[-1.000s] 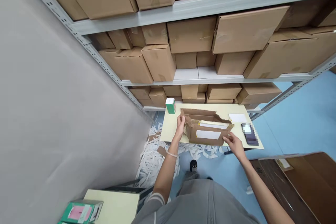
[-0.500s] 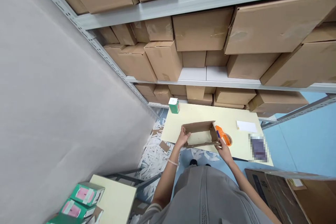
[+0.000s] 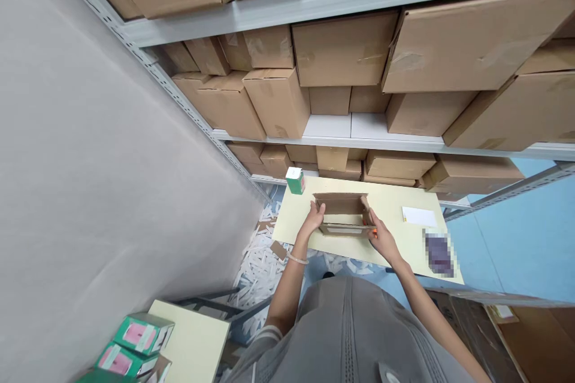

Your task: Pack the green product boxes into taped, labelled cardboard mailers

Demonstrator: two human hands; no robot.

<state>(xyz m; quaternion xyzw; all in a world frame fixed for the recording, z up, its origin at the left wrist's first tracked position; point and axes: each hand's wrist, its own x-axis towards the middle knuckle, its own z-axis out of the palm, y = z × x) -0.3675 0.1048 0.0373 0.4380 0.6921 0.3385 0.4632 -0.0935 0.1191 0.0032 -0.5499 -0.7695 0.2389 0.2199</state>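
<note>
A small brown cardboard box (image 3: 341,203) is held in both hands over the pale yellow table, its open side facing up. Pale yellow shows between its walls, seemingly the tabletop. My left hand (image 3: 311,220) grips the left end, thumb on the rim. At the opposite end, my right hand (image 3: 384,242) is closed on the corner of the near wall. Bits of an orange tape dispenser (image 3: 374,231) peek out beside the right fingers; the remainder is hidden. A green and white carton (image 3: 295,181) stands at the table's far left corner.
A white card (image 3: 419,216) and a blurred-out dark item (image 3: 440,252) lie on the table (image 3: 323,245). Shelves (image 3: 287,142) full of cardboard boxes rise behind. Paper strips (image 3: 256,257) litter the floor at left. Green cartons (image 3: 142,333) sit on a side table (image 3: 197,335).
The box has moved slightly away from me and tilted, showing more of its near wall's outside. The orange tape dispenser, visible before, is now mostly covered by the box and my right hand.
</note>
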